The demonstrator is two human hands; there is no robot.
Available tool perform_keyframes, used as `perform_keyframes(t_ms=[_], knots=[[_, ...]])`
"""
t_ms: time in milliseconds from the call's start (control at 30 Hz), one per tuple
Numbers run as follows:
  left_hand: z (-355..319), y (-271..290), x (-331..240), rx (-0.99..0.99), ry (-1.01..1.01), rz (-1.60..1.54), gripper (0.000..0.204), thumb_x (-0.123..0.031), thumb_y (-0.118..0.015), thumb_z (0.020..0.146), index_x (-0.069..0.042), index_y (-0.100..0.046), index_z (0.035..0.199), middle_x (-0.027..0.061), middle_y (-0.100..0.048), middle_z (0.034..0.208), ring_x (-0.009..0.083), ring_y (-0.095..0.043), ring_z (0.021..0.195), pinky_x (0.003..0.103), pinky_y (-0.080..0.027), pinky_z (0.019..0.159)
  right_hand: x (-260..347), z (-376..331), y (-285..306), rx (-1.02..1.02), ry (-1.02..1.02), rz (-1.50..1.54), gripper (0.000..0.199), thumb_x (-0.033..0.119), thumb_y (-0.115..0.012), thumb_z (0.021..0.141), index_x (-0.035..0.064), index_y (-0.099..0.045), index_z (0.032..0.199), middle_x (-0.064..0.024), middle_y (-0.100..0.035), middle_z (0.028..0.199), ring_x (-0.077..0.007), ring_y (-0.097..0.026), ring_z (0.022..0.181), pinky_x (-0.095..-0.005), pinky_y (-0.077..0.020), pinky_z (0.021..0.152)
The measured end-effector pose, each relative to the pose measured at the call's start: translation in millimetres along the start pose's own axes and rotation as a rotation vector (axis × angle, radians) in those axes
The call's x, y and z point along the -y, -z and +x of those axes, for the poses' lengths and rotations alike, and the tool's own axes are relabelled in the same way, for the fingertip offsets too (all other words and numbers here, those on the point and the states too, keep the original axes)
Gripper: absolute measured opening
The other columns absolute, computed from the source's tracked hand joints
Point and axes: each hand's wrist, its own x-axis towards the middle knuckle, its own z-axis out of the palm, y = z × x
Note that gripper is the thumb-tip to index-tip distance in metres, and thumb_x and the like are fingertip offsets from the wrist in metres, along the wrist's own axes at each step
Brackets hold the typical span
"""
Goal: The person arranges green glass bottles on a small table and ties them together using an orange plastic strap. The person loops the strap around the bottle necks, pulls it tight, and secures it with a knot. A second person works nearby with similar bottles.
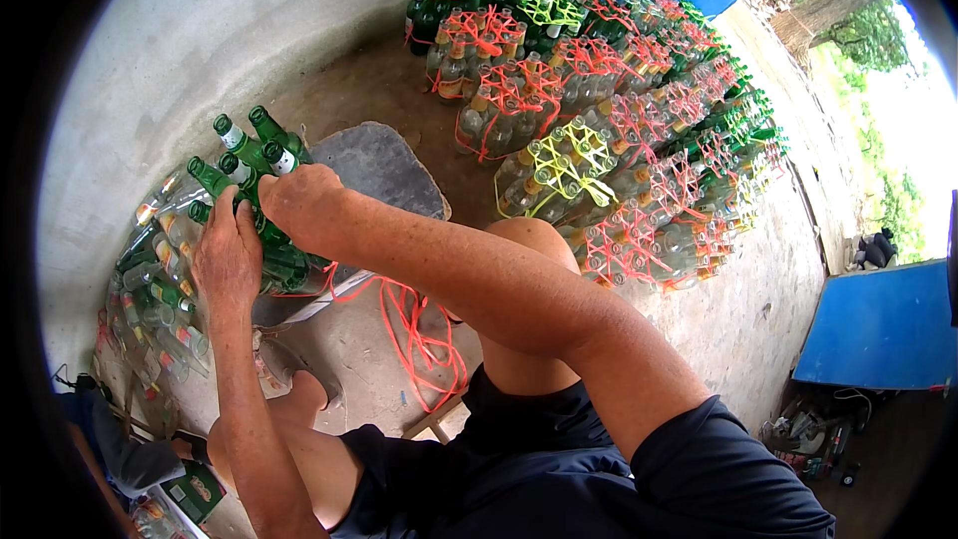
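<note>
Two hands work at one cluster of green glass bottles (254, 175), where six capped necks can be counted. One loose tangle of orange cord (424, 339) lies on the floor. Three tied bottle bundles bear yellow cord (564, 165); the orange-tied bundles (519, 90) beyond number well over a dozen, too crowded for an exact count. The loose clear bottles (160, 289) at the wall are likewise too many to count.

Tied bottle bundles (599, 130) stand beside blue panels (883, 329).

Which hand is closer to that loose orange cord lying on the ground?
Left. The left hand grips the green bottles just above the orange cord; the right hand sits higher, on the bottle tops.
</note>
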Motion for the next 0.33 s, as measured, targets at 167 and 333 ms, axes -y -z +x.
perform_keyframes(t_ms=[167, 333], knots=[[-0.2, -2.7, 2.9, -0.002, -0.005, -0.001, 0.033, -0.025, -0.051, 0.105, -0.007, -0.059, 0.132, 0.0203, -0.071, 0.118, 0.0410, -0.067, 0.106, 0.052, -0.052, 0.086, -0.5, -0.8, 0.8, 0.000, 0.006, 0.016, 0.031, 0.015, -0.074, 0.083, 0.0019, -0.069, 0.110, -0.0112, -0.070, 0.108, -0.0266, -0.074, 0.100, -0.0370, -0.0582, 0.076], [0.3, -2.2, 2.8, 0.014, 0.010, -0.007, 0.034, -0.026, -0.051, 0.105, -0.008, -0.059, 0.133, 0.0206, -0.070, 0.121, 0.0405, -0.067, 0.108, 0.051, -0.052, 0.087, -0.9, 0.5, -0.8, -0.002, 0.002, 0.028, 0.032, 0.015, -0.075, 0.082, 0.0024, -0.069, 0.111, -0.0113, -0.070, 0.111, -0.0268, -0.074, 0.100, -0.0370, -0.0581, 0.077]])
